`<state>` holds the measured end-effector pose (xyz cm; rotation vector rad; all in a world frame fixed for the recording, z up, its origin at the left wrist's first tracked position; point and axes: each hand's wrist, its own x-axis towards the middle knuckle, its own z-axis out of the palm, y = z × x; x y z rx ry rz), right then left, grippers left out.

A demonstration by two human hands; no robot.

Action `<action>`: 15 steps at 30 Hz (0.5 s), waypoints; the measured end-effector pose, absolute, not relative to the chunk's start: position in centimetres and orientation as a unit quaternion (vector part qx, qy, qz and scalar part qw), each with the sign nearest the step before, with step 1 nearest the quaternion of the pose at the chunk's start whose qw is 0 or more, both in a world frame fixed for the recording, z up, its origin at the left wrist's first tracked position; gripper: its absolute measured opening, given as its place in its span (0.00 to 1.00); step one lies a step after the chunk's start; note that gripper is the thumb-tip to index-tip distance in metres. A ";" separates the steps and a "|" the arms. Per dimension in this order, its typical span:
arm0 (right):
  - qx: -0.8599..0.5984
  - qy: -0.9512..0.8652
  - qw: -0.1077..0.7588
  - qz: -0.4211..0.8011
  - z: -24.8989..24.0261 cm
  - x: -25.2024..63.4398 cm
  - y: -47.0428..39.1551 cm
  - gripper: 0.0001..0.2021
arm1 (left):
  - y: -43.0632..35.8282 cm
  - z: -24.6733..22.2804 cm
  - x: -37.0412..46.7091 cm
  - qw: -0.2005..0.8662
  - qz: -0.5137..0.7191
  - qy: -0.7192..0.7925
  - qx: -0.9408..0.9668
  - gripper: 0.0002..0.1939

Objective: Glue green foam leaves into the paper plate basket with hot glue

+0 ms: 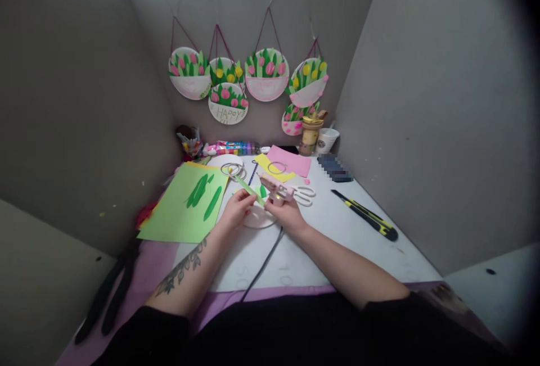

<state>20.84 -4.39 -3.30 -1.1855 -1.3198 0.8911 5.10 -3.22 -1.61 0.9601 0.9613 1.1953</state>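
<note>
My left hand (241,207) is closed, pinching a long light green paper leaf (246,184) that points up and to the left. A pink hot glue gun (276,188) is gripped in my right hand (287,212), whose fingertips also meet the lower end of the leaf. Under both hands lies a white paper plate (258,221), partly hidden, with a dark green paper piece (263,191) by it. White-handled scissors (306,194) rest just right of the glue gun. A dark cord (264,265) runs from beneath my right hand to the table's front edge.
Light green sheets (172,208) with dark green leaves (199,190) lie left. A utility knife (367,217) and a blurred dark phone-like object (335,168) lie right. Pink paper (291,159), coiled wire (233,171) and a white cup (327,141) stand behind. Flower plates (266,89) hang on the wall.
</note>
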 end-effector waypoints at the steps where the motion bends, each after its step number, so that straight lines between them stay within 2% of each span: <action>1: -0.501 -0.551 0.548 0.382 -3.2 20.8 -4.4 0.16 | -3.1 -1.5 4.9 0.616 0.530 0.414 0.411 0.17; 4: -0.496 -0.522 0.556 0.415 -2.7 20.7 -4.7 0.18 | -2.6 -1.1 4.3 0.629 0.555 0.393 0.377 0.17; 9: -0.492 -0.486 0.553 0.464 -2.4 21.4 -4.8 0.17 | -2.1 -0.5 2.8 0.712 0.546 0.314 0.313 0.13; 15: -0.354 -0.604 0.483 0.526 -2.7 22.3 -5.6 0.21 | -2.1 -0.1 2.2 0.783 0.521 0.229 0.250 0.04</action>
